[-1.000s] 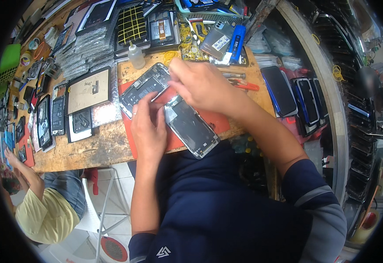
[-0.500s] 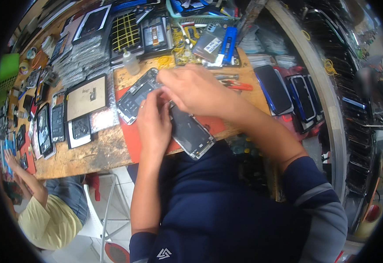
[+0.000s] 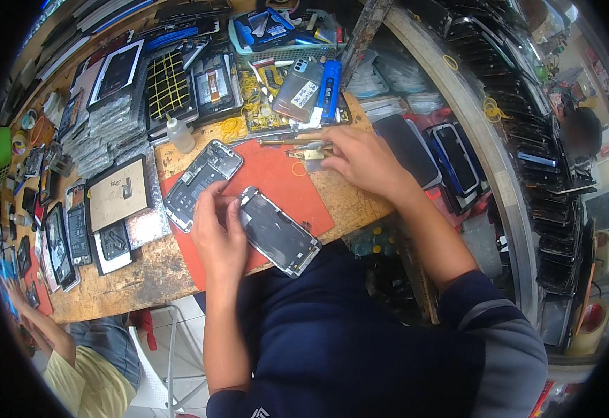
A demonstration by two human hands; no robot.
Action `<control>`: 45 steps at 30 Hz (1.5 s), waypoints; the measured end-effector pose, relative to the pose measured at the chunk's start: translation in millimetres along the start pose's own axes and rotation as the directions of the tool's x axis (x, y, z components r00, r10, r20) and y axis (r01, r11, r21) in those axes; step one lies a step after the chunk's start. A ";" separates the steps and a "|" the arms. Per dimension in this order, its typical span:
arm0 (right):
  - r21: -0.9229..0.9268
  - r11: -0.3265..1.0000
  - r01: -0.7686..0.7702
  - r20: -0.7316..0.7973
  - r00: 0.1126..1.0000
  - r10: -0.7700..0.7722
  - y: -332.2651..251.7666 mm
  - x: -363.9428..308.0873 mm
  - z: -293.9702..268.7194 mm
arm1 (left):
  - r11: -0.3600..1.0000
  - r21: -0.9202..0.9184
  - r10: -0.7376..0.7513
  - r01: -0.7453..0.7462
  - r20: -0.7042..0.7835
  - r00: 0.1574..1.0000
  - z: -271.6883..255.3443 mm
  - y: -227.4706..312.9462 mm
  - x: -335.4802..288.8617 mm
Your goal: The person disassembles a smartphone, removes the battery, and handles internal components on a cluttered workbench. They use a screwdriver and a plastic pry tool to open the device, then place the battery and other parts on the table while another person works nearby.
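Observation:
An opened phone lies in two parts on a red mat (image 3: 297, 184). Its housing (image 3: 203, 184), with the inner parts showing, is on the left, and the dark back of its screen panel (image 3: 280, 233) faces up on the right. Between the two is my left hand (image 3: 219, 233), its curled fingers and thumb gripping the screen panel's upper left edge. At the mat's far right edge, my right hand (image 3: 360, 160) reaches over a group of slim hand tools (image 3: 304, 148), thumb and forefinger apart around their ends. The fingertips touch or nearly touch the tools.
A small dropper bottle (image 3: 179, 135) stands behind the housing. Stacks of wrapped parts (image 3: 105, 129) and a tablet-like panel (image 3: 126, 184) lie to the left. A basket (image 3: 287, 49) sits at the back, and phones (image 3: 409, 150) lie at right. Another person's arm (image 3: 46, 327) is at far left.
My right hand has left the phone and moved right to the tools. My left hand stays at the screen panel. The view has shifted, so the mat and both phone parts show more fully.

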State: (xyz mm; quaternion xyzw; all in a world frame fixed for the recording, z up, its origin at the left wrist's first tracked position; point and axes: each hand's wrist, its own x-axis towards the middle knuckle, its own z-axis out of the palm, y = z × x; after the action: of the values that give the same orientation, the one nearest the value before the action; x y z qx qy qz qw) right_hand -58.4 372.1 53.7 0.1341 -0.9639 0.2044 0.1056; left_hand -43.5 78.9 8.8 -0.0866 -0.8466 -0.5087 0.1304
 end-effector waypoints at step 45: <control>0.451 0.833 0.320 -0.103 0.946 -0.308 -81.2 60.7 50.4 | 0.993 0.063 0.103 -0.103 -0.003 0.995 4.0 -7.5 2.3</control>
State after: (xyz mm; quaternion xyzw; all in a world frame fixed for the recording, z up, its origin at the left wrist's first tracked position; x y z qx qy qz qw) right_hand -98.6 266.2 54.0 0.3090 -0.8507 0.4092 0.1154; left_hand -48.3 79.0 1.4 -0.1246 -0.8562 -0.4746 0.1617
